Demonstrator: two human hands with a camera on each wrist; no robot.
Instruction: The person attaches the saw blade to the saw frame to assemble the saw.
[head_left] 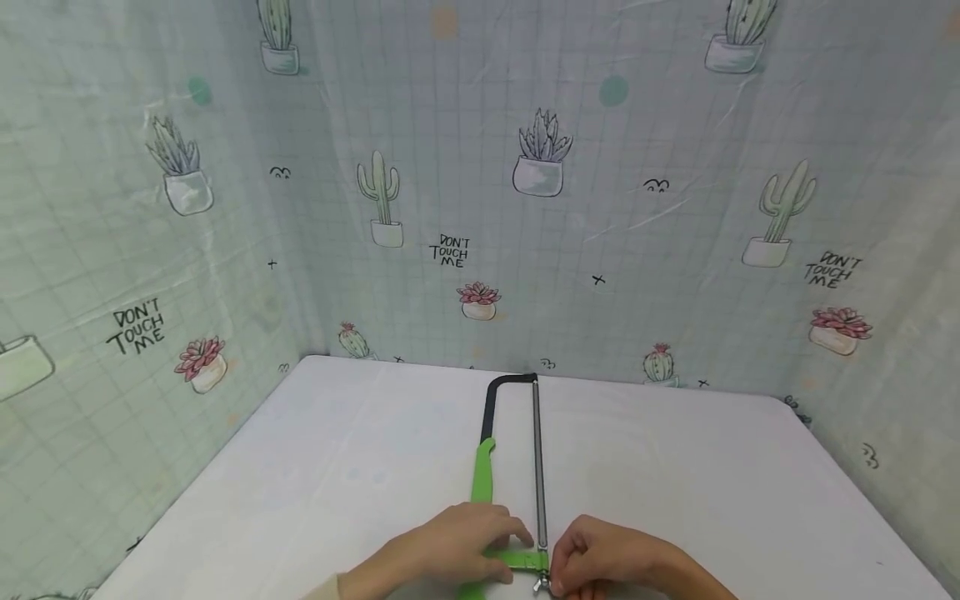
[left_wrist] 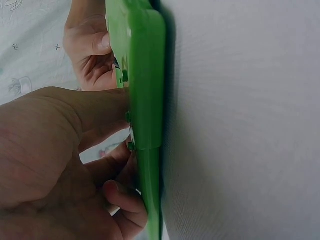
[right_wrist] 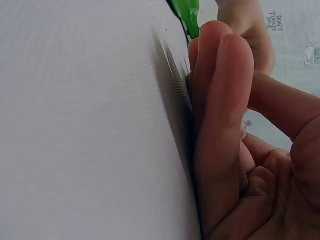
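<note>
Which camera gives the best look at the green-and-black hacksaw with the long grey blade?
The head view: nearly the whole hacksaw shows, including its blade, though the left hand covers part. The left wrist view shows mainly green parts close up; the right wrist view, a small green piece.

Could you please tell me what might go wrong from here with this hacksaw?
Fingers of the left grip lie close to the near end of the blade, so if the hacksaw shifted, they might get nicked. The right grip is right beside the small wing nut; if that came loose, the blade could slacken, or the nut might drop.
</note>
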